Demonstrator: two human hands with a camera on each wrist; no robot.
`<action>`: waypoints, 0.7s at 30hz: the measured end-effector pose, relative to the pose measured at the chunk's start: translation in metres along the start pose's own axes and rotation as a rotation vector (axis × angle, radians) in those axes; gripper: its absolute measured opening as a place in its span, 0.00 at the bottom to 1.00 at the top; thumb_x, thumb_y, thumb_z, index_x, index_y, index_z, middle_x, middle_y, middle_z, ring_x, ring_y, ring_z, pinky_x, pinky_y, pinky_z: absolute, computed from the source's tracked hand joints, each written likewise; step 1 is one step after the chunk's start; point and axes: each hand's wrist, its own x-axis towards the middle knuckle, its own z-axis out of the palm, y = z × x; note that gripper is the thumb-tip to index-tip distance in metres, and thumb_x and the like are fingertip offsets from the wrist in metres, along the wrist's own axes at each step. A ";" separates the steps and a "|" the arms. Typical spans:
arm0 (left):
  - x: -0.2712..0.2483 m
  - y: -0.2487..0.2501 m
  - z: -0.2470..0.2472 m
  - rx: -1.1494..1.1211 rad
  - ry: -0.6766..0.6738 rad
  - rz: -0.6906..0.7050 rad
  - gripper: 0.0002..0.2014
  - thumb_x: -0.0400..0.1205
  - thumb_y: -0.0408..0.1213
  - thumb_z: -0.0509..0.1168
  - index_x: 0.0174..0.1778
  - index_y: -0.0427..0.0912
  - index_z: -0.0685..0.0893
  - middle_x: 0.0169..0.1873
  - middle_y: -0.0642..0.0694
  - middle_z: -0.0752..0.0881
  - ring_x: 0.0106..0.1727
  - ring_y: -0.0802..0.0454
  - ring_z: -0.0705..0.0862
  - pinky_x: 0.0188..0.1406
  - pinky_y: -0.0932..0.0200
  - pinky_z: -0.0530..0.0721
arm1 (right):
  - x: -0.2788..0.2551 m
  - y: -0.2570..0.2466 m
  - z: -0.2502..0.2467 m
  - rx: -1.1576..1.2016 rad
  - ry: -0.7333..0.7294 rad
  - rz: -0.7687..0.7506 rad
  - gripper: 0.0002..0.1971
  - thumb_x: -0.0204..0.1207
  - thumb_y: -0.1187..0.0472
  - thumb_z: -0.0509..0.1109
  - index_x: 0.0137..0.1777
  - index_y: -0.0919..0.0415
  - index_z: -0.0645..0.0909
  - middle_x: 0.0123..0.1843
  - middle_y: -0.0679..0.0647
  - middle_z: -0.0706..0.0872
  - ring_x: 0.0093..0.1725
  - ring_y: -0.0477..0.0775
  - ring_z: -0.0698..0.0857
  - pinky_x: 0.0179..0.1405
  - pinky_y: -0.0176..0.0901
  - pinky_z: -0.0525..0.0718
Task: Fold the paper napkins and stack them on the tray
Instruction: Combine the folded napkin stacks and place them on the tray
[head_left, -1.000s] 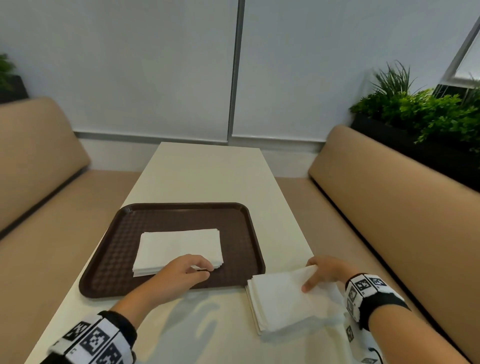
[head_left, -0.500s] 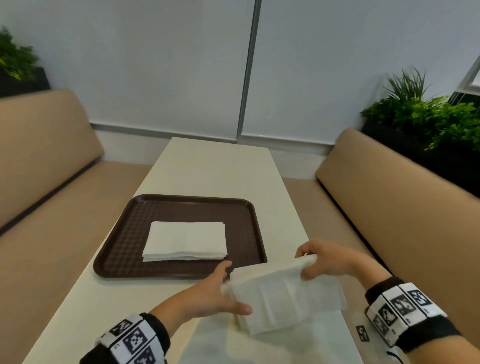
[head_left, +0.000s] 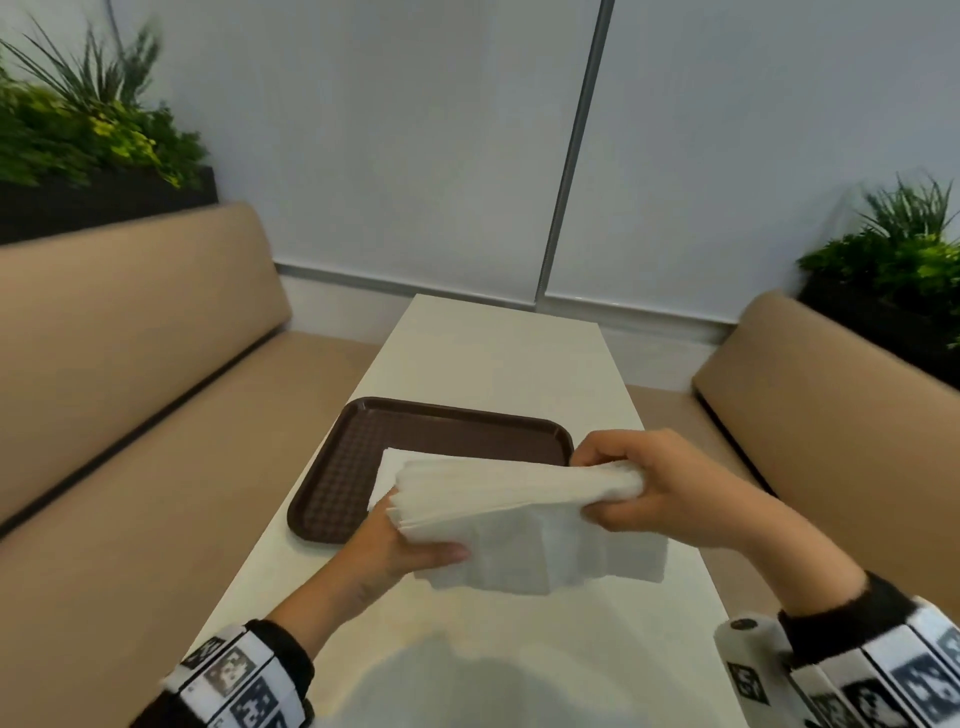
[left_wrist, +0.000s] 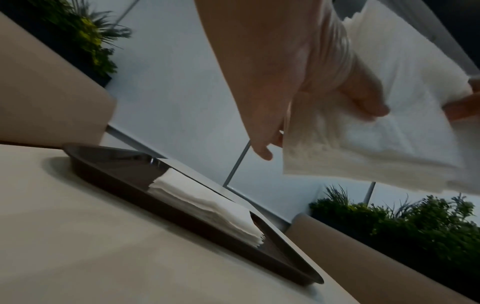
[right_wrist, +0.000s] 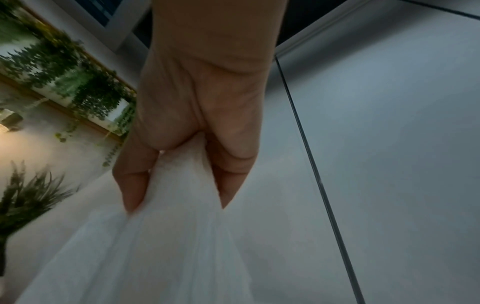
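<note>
A thick bundle of white paper napkins (head_left: 519, 504) hangs in the air above the near part of the table, bent over into a fold. My left hand (head_left: 405, 545) grips its left end, thumb on the near face. My right hand (head_left: 649, 488) pinches the right end between thumb and fingers; the right wrist view shows the napkins (right_wrist: 161, 236) squeezed in that hand (right_wrist: 182, 156). Behind the bundle lies a brown tray (head_left: 337, 467) with a folded stack of napkins (left_wrist: 207, 207) on it, mostly hidden in the head view. The held bundle (left_wrist: 363, 133) hangs above and to the right of the tray (left_wrist: 116, 164).
The pale table (head_left: 509, 353) runs away from me to the wall. Tan benches (head_left: 130, 364) flank both sides. Planters with green plants (head_left: 88, 135) sit behind each bench back.
Both hands lifted the napkin bundle off the table and bent it over into a fold. My left hand left the tray stack and took the bundle's left end. The head view shifted right.
</note>
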 end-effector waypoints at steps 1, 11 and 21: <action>-0.004 -0.001 -0.005 0.006 0.012 -0.018 0.45 0.51 0.54 0.85 0.66 0.49 0.80 0.57 0.52 0.89 0.61 0.54 0.85 0.51 0.63 0.84 | 0.002 0.007 0.009 0.039 -0.006 0.011 0.15 0.62 0.64 0.74 0.45 0.44 0.81 0.42 0.40 0.85 0.38 0.41 0.80 0.36 0.31 0.75; -0.021 -0.054 -0.028 0.167 0.206 -0.147 0.23 0.74 0.22 0.71 0.59 0.52 0.78 0.54 0.51 0.86 0.60 0.54 0.83 0.48 0.67 0.81 | 0.007 0.067 0.134 0.402 0.176 0.192 0.25 0.63 0.76 0.72 0.53 0.47 0.78 0.52 0.49 0.84 0.47 0.48 0.82 0.39 0.28 0.80; -0.015 -0.069 -0.018 0.025 0.177 -0.254 0.33 0.71 0.19 0.69 0.63 0.58 0.73 0.57 0.42 0.83 0.59 0.44 0.84 0.53 0.49 0.86 | 0.007 0.073 0.163 0.608 0.222 0.317 0.39 0.67 0.77 0.71 0.69 0.41 0.61 0.56 0.54 0.75 0.47 0.54 0.82 0.35 0.34 0.84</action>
